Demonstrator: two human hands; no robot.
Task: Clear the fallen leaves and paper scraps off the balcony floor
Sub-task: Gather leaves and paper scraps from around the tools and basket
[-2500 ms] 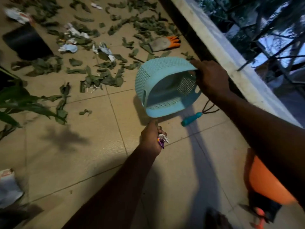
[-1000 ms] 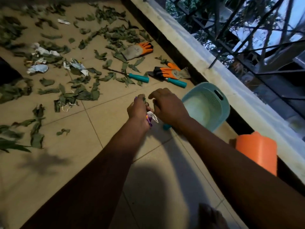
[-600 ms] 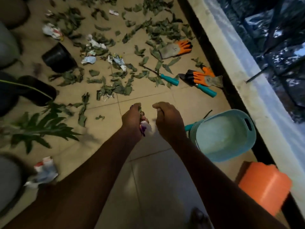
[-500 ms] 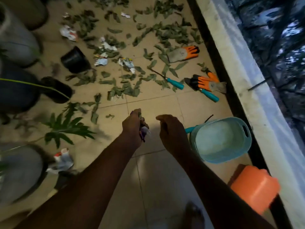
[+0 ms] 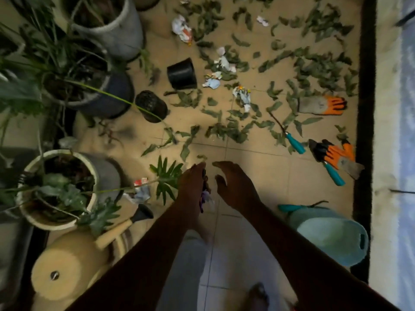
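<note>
My left hand (image 5: 192, 184) grips a small purple and white paper scrap (image 5: 205, 198) at the frame's centre. My right hand (image 5: 235, 184) hovers just right of it, fingers loosely curved and holding nothing. Green fallen leaves (image 5: 233, 131) lie scattered over the tan tiled floor ahead, thickest toward the far right. Crumpled paper scraps lie among them: one white and red (image 5: 182, 30), one pale blue (image 5: 212, 83), one near the middle (image 5: 243, 97). Another scrap (image 5: 141, 189) lies left of my left hand. A teal basket (image 5: 332, 236) stands on the floor to my right.
Potted plants (image 5: 60, 189) crowd the left side, with a cream watering can (image 5: 74, 263) below them. Two black pots (image 5: 182, 74) lie tipped over. Orange and grey gloves (image 5: 321, 105) and teal-handled tools (image 5: 295, 144) lie near the parapet wall (image 5: 393, 153) on the right.
The view has swung left and down, bringing the potted plants and watering can in. My right hand has drawn apart from my left, which still holds the scrap. The basket now stands on the floor.
</note>
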